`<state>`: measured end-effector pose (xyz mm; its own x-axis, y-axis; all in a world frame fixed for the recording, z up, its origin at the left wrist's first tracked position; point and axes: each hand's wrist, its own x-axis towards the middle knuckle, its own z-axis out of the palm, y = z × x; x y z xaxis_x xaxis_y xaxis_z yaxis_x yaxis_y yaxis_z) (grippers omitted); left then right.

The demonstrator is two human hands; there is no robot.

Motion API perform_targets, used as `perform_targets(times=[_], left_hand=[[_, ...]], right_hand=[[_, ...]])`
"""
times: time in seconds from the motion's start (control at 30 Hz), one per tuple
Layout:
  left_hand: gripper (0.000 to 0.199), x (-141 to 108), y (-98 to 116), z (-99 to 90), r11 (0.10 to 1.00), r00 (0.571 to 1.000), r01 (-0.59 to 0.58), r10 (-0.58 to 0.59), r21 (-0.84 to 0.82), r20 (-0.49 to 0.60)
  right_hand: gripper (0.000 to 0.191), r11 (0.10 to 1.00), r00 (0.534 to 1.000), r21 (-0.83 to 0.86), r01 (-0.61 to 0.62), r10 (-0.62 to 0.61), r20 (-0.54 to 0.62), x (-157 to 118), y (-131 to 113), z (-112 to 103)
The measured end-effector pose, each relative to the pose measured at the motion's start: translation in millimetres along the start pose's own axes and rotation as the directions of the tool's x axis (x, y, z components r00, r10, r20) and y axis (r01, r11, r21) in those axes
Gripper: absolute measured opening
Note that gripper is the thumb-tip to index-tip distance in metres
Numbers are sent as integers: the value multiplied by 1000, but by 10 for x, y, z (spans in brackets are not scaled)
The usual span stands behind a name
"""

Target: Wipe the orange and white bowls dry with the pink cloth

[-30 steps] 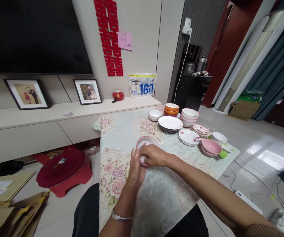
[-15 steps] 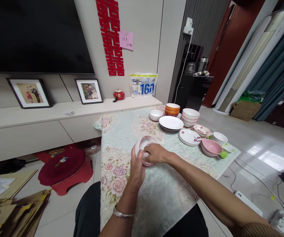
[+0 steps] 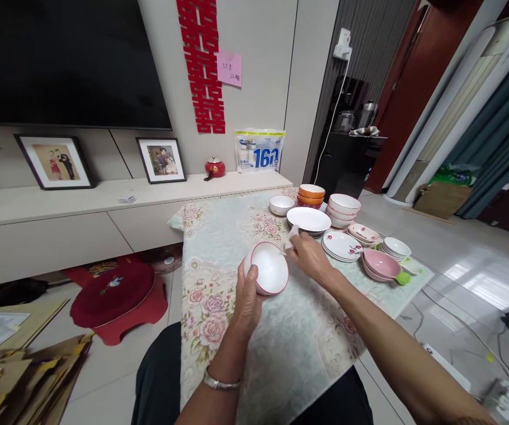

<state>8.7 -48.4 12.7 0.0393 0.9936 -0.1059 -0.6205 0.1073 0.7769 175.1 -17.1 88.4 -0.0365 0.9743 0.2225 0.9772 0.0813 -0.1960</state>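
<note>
My left hand [image 3: 248, 295] grips a white bowl with a red rim [image 3: 270, 268], thumb over the edge and fingers around its outside. The bowl is tilted so that its inside faces me. My right hand [image 3: 309, 255] is closed on a crumpled white tissue [image 3: 291, 237], just right of the bowl and apart from it. Beyond the right hand is a stack of white plates [image 3: 308, 219]. Beside it lie flower-patterned plates [image 3: 341, 245].
A small white bowl [image 3: 281, 205], orange bowls [image 3: 311, 192], stacked white bowls [image 3: 343, 206], pink bowls [image 3: 381, 263] and small white dishes [image 3: 396, 247] stand on the flowered tablecloth [image 3: 219, 248]. A red stool [image 3: 117, 295] is at the left. Cables run over the floor at right.
My right hand has come out of the bowl and moved up and to the right with the tissue. The bowl's inside now shows; my left hand still holds it.
</note>
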Motion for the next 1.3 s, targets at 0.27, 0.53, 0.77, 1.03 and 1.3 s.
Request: perform_targets(times=[0.27, 0.53, 0.77, 1.03, 1.3], left_hand=[[59, -21, -25, -16, 998, 953, 40, -51, 44, 297], [61, -23, -1, -27, 981, 967, -111, 69, 159, 246], [70, -23, 13, -5, 960, 963, -229, 199, 163, 183], [80, 38, -70, -41, 948, 913, -291, 235, 128, 332], [65, 44, -33, -92, 963, 971, -199, 169, 179, 171]], right_hand=[[39, 759, 878, 447, 474, -444, -178, 74, 19, -11], [23, 721, 880, 556, 412, -473, -39, 66, 83, 91], [29, 422, 980, 886, -192, 129, 151, -51, 58, 607], [13, 794, 982, 605, 59, 64, -179, -20, 84, 404], [28, 818, 812, 16, 574, -567, -138, -164, -230, 125]])
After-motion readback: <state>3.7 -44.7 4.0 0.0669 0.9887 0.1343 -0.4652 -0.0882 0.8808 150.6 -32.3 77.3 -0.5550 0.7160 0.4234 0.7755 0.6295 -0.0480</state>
